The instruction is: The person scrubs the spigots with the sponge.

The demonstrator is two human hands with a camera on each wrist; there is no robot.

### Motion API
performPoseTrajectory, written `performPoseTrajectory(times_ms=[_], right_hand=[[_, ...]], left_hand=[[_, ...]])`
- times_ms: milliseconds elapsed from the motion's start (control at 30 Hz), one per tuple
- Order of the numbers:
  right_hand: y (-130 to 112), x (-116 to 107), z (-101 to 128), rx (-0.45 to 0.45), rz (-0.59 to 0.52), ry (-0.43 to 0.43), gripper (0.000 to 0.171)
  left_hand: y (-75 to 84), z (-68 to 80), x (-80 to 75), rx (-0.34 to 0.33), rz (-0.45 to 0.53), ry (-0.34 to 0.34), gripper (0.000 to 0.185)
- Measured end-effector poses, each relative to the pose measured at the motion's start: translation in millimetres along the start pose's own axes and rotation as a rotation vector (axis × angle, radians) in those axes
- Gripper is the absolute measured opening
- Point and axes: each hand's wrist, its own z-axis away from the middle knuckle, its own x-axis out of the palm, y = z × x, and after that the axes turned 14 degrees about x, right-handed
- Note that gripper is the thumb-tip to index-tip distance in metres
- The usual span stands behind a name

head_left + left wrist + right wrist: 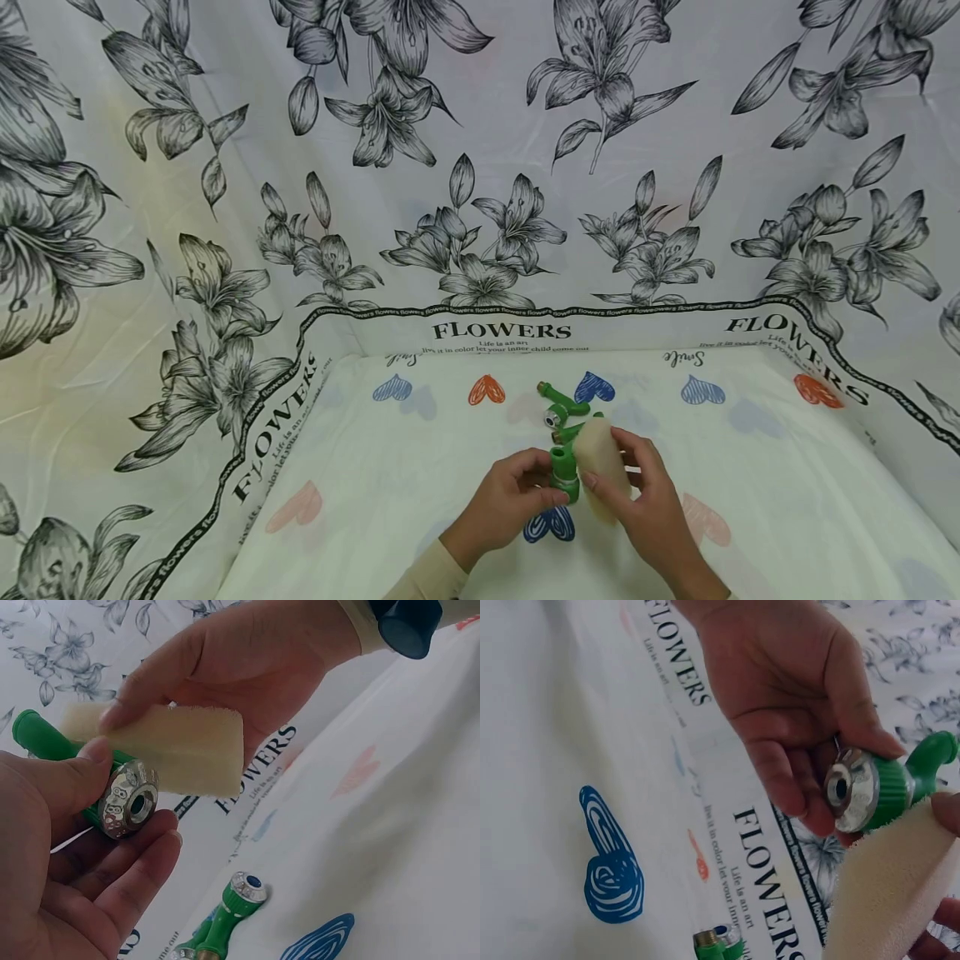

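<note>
My left hand (513, 498) grips a green plastic tap (562, 479) between thumb and fingers. Its ribbed body ends in a silver collar with a dark round hole, which shows in the left wrist view; a green spout (43, 735) sticks out at the other end. In my right hand (651, 504) is a cream-coloured sponge block (602, 467), thumb on one face and fingers round the far side. The sponge lies right up against the tap in the right wrist view, overlapping its side. At that view's right edge, only fingertips of my right hand show.
Beyond the hands, more green taps (576, 407) with silver collars and brass-coloured threaded ends lie on the white cloth (390, 467), which is printed with hearts. Flower-printed curtains (480, 125) rise at the back and sides. A dark device (411, 626) sits on the right wrist.
</note>
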Motion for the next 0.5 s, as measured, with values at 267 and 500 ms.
performPoseTrajectory(times_ms=[267,500], right_hand=[[-6.8,7.8,10.5,-0.127,-0.053,-0.112,0.063],[-9.5,9.8,13.3,-0.143,-0.067,-0.132,0.064]], left_hand=[[-2.1,-0.8,-1.3,-0.010,-0.038,0.051,0.024],[-4.3,-1.1,-1.1,-0.031,-0.041,0.066,0.021]])
